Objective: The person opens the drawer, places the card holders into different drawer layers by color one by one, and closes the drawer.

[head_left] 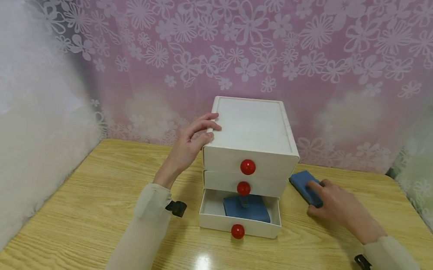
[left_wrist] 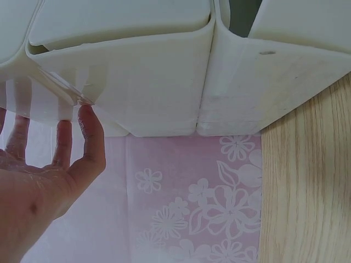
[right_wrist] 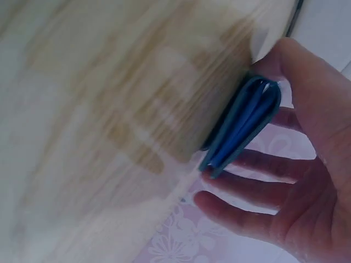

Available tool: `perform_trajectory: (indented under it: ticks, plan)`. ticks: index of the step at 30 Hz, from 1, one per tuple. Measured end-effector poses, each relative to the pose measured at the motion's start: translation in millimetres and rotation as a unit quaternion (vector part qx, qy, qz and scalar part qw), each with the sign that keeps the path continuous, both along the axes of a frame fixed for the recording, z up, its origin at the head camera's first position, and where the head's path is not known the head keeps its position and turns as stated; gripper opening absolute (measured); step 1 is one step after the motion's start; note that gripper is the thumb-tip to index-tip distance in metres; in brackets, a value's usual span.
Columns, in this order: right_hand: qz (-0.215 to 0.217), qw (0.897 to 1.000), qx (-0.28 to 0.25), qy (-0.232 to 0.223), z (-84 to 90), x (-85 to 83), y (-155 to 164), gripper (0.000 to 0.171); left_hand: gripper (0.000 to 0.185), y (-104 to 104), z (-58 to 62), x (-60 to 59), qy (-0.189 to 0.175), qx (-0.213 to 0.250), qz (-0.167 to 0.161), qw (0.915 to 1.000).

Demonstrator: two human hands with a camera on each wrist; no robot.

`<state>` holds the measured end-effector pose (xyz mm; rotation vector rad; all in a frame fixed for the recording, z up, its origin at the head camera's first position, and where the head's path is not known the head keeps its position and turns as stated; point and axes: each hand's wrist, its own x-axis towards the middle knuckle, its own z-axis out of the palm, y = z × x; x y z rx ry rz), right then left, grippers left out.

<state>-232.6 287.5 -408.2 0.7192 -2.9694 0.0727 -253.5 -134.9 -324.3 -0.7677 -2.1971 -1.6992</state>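
A white drawer unit [head_left: 254, 125] with red round knobs stands on the wooden table, its bottom drawer [head_left: 213, 204] pulled out. Inside that drawer lies a flat blue item [head_left: 252, 210] with a small tab, perhaps a wallet. My left hand [head_left: 190, 143] rests against the unit's upper left edge, fingertips touching it; the left wrist view shows fingers along the white side wall [left_wrist: 148, 82]. To the right of the unit, my right hand [head_left: 336, 207] pinches a folded blue wallet [head_left: 303, 184] between thumb and fingers, at the tabletop. Its layered edge [right_wrist: 244, 123] shows in the right wrist view.
The upper drawer [head_left: 226, 160] and the middle drawer [head_left: 217, 180] are closed. A pink flowered curtain [head_left: 149, 59] hangs right behind the wooden table [head_left: 115, 212]. Pale cloth [head_left: 15, 111] hangs along the left side, with more at the right.
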Motion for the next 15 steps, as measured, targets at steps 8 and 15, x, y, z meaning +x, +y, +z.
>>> perform_trajectory:
  ticks: [8, 15]
  plan:
    - [-0.010, 0.999, -0.006, -0.031, 1.1, 4.3, -1.2, 0.055, 0.029, 0.1, 0.4, 0.9, -0.002, 0.000, 0.003, 1.0000]
    - [0.008, 1.000, 0.001, 0.004, -2.0, 5.3, 2.2, 0.051, 0.029, -0.1, 0.5, 0.4, 0.001, 0.002, -0.001, 1.0000]
